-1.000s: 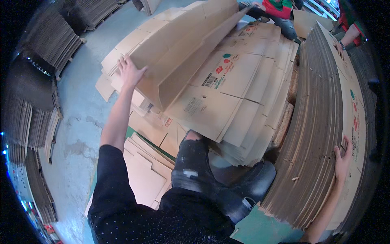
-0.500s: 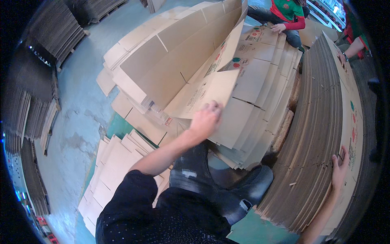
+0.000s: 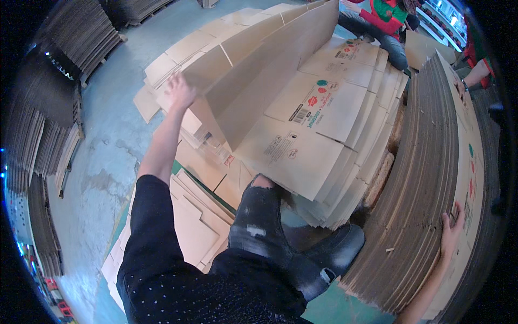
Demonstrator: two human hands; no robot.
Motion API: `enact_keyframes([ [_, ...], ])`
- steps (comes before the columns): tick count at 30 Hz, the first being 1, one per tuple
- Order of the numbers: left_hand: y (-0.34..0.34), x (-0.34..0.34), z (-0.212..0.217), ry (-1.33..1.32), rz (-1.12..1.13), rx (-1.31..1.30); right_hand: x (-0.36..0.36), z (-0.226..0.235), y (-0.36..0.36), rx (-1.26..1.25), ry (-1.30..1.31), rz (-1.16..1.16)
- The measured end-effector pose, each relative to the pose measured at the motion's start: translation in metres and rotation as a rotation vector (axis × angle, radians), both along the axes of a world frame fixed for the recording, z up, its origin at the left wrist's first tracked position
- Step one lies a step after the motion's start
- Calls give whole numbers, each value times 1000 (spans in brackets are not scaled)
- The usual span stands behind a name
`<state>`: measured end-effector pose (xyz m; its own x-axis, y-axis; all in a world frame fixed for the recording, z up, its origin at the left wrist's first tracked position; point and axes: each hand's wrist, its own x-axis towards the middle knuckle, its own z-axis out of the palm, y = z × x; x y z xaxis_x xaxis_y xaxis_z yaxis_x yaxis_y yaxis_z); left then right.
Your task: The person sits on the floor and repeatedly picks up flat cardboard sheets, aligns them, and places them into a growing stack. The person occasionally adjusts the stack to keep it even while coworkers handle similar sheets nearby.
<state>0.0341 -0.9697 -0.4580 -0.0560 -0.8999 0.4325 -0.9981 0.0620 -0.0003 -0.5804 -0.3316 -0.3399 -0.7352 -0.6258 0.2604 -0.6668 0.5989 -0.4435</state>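
Note:
My left hand (image 3: 180, 92) is raised with fingers spread, at the left end of a large cardboard sheet. That sheet's plain panel (image 3: 259, 81) stands up, bent along its length, above the pile. To the right of it, a printed cardboard panel (image 3: 307, 146) lies flat with coloured marks facing up. Beneath are several layered cardboard sheets (image 3: 372, 121). My right hand (image 3: 452, 229) rests, fingers stretched out, on the upper edge of a thick row of cardboard sheets (image 3: 415, 178) standing on edge, touching the printed outer sheet (image 3: 468, 162).
Loose flat cardboard pieces (image 3: 189, 227) lie at my left. Further off are tall dark cardboard stacks (image 3: 81, 38) on the blue floor (image 3: 105, 156). One person (image 3: 386, 16) sits at the far end; another person's hand (image 3: 461, 89) is at the far end of the standing row.
My left hand has let go of the printed panel and moved up and left. The printed panel has come down flat, and the plain panel leans differently. My right hand has stayed put.

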Motion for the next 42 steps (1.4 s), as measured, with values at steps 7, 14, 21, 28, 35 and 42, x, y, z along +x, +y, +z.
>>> enact_keyframes([
  [7,4,27,-21,-25,35,-18,-2,-4,0,-112,-120,15],
  [14,96,-35,-32,599,-456,255,2,0,-1,-32,-18,14],
  [21,193,-126,-70,478,-859,35,12,8,-6,7,14,-1],
  [28,208,-137,-66,433,-802,108,6,5,-3,28,55,11],
  [35,63,-47,-23,800,-645,95,6,3,-1,-14,41,38],
  [42,-42,80,-47,1233,162,227,19,8,-9,24,97,-58],
])
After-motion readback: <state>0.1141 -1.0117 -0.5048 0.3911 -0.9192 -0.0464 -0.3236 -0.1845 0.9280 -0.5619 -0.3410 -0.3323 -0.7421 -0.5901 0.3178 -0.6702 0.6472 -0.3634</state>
